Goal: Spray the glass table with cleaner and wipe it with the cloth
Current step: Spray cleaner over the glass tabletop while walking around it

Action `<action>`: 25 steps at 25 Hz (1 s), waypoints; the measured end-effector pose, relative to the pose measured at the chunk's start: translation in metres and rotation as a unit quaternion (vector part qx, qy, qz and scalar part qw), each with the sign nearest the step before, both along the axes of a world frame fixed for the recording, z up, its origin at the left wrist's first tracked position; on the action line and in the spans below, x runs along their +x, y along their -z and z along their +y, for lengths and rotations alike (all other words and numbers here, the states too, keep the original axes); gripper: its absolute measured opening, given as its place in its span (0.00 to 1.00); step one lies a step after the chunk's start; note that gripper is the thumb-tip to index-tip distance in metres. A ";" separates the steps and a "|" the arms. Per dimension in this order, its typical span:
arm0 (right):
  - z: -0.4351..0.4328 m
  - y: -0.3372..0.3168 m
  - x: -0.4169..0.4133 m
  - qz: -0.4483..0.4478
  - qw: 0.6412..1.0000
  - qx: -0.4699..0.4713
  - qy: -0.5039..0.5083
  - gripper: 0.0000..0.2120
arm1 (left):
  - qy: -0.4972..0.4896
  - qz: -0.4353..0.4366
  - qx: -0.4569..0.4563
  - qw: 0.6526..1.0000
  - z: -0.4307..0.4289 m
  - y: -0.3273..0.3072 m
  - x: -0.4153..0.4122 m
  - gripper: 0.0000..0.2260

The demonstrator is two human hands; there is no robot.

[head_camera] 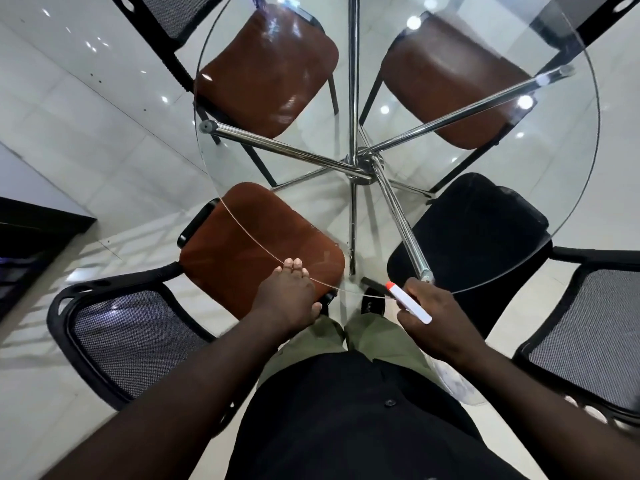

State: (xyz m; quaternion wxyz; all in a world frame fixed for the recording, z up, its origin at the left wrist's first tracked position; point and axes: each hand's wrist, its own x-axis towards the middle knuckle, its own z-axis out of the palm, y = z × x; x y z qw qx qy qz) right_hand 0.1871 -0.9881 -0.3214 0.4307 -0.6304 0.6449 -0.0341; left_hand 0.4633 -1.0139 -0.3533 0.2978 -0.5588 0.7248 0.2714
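Gripping spray bottle (410,303) in right hand (438,327), nozzle toward 11 o'clock over glass counter (377,91).
Resting left hand (287,296) flat, fingers straight, on near rim at bottle's 9 o'clock.

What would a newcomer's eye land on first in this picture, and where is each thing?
The round glass table fills the upper middle, clear enough that its chrome legs and the brown chair seats show through it. At the near rim, the left hand rests with straight fingers on the glass edge. The right hand grips a white bottle with an orange tip.
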 end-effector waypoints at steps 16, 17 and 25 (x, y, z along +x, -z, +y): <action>0.009 -0.003 -0.053 0.006 0.974 0.004 0.224 0.06 | -0.012 -0.032 -0.024 0.999 -0.030 -0.040 -0.035 0.14; 0.008 -0.005 -0.055 0.001 0.972 -0.001 0.234 0.06 | -0.020 -0.026 -0.043 0.999 -0.031 -0.042 -0.037 0.13; -0.025 -0.009 -0.046 -0.036 0.978 -0.038 0.202 0.07 | -0.038 0.059 -0.152 0.986 -0.028 -0.014 -0.033 0.24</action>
